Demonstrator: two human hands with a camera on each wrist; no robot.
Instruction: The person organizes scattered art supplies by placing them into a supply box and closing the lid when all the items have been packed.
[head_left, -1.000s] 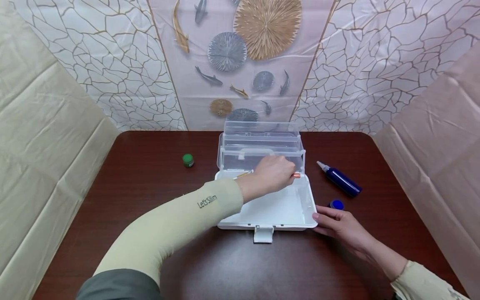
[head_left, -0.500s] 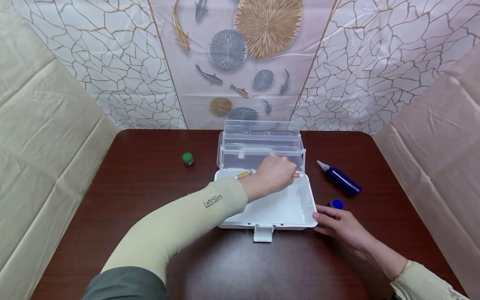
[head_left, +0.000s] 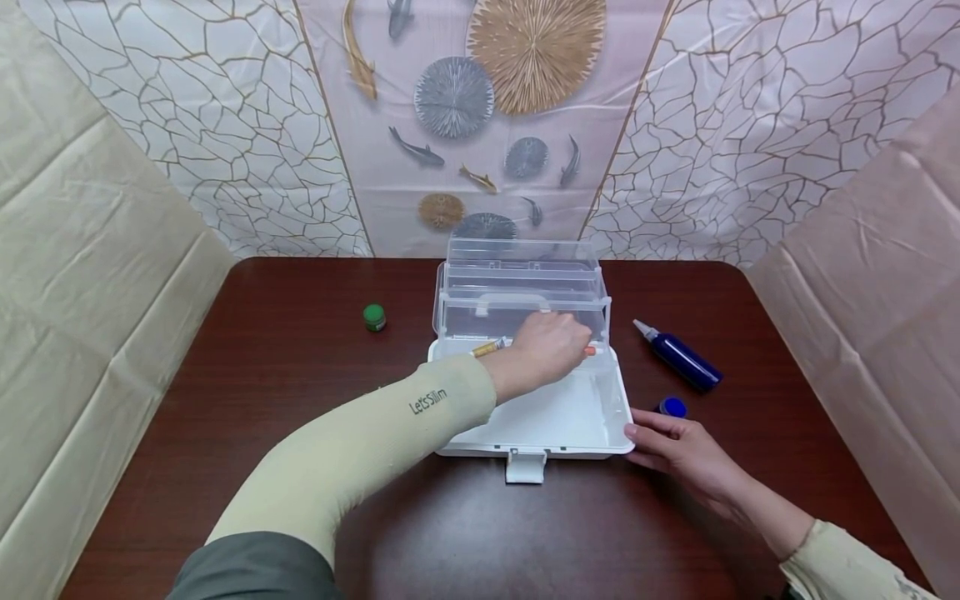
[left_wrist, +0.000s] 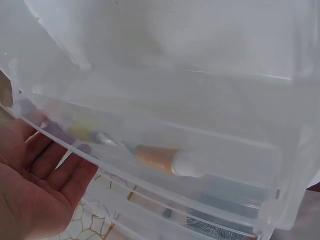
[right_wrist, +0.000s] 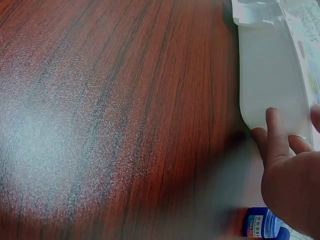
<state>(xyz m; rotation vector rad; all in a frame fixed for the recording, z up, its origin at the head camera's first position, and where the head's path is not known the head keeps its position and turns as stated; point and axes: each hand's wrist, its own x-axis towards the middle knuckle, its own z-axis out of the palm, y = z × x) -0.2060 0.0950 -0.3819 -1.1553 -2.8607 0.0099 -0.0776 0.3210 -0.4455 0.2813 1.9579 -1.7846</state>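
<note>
A white storage box (head_left: 551,417) stands open on the table, its clear lid and trays (head_left: 525,275) raised at the back. My left hand (head_left: 551,343) reaches over the box to the clear plastic. In the left wrist view its curled fingers hold the rim of a clear tray (left_wrist: 220,150). Through that plastic shows an orange tube (left_wrist: 159,159) with a white cap. Beside my left wrist lies a yellow tube (head_left: 488,347) at the box's back edge. My right hand (head_left: 693,462) presses extended fingers against the box's right front corner.
A blue jar (head_left: 672,407) stands just behind my right hand. Farther back on the right lies a dark blue squeeze bottle (head_left: 684,360). A green-lidded jar (head_left: 374,317) is left of the box. The front latch (head_left: 526,467) hangs down. Cloth walls border the brown table (head_left: 300,325).
My left forearm has shifted slightly to the right, and more of the yellow tube shows. The left hand stays at the tray. The right hand and the box keep their places.
</note>
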